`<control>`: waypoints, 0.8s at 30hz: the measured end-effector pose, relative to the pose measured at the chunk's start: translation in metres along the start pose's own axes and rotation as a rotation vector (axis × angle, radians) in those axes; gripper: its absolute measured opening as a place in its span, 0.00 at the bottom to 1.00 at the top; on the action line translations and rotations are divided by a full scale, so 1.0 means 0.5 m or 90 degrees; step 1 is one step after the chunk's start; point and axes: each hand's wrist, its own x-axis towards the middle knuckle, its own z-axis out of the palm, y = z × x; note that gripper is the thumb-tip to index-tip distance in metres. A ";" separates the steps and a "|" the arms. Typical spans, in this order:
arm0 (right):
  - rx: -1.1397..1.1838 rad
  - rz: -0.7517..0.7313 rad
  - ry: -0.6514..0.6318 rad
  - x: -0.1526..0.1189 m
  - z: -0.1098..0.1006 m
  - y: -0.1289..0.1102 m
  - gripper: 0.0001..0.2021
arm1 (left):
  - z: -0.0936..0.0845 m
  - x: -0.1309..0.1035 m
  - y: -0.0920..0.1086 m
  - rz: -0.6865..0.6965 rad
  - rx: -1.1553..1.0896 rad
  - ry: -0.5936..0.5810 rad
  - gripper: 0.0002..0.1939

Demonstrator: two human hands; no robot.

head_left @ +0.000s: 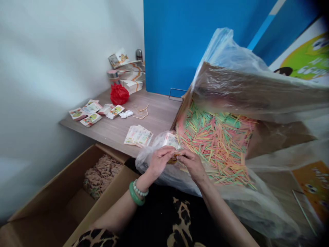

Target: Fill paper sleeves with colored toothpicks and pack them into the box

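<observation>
- The left hand [161,160] is closed, its thumb and fingers pinching the left side of a small packet [173,158] with yellow-brown print.
- The right hand [192,164] pinches the same packet from the right, so it sits between the two sets of fingertips, just beyond the worktop's near edge.
- A green bangle [135,195] and a pale beaded bracelet [140,190] circle the left wrist.
- Just behind the hands, a white printed pack [171,140] lies against the clear plastic liner [151,158].
- The liner drapes over the open carton [222,87] at the right end of the worktop [159,115]; inside lie loose pink, green, yellow and orange sticks [218,144].
- Near the worktop's near edge, left of the carton, overlapping pale packets [138,136] lie flat.
- Towards the left corner are several printed packs [91,119], with crumpled white tissue [126,114] to their right.
- At the far left, a red plastic bag [119,94] sits in front of stacked white boxes [131,85].
- Below the near edge, a second open box [84,209] holds a heap of pinkish-brown pieces [102,173].
</observation>
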 end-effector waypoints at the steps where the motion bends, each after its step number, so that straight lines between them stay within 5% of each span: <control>1: 0.003 0.001 -0.025 0.000 0.002 0.003 0.07 | -0.001 -0.002 0.005 0.004 0.003 0.000 0.09; 6: -0.033 0.042 -0.108 0.004 0.037 0.023 0.08 | -0.018 0.000 0.015 -0.029 0.005 0.056 0.08; 10: -0.065 0.045 -0.092 0.021 0.055 0.022 0.08 | -0.082 0.042 0.025 0.002 0.107 0.128 0.08; 15: -0.409 0.021 0.146 0.052 0.015 -0.008 0.08 | -0.202 0.149 0.014 0.008 0.584 0.174 0.15; 18: -0.591 0.071 0.154 0.056 0.007 -0.019 0.10 | -0.251 0.187 -0.009 -0.054 0.855 0.096 0.15; 21: -0.655 0.091 0.083 0.055 0.023 -0.016 0.12 | -0.264 0.182 -0.015 -0.048 0.892 0.109 0.19; 24: -0.700 0.124 0.081 0.065 0.042 -0.009 0.14 | -0.227 0.152 0.002 -0.013 0.895 0.208 0.22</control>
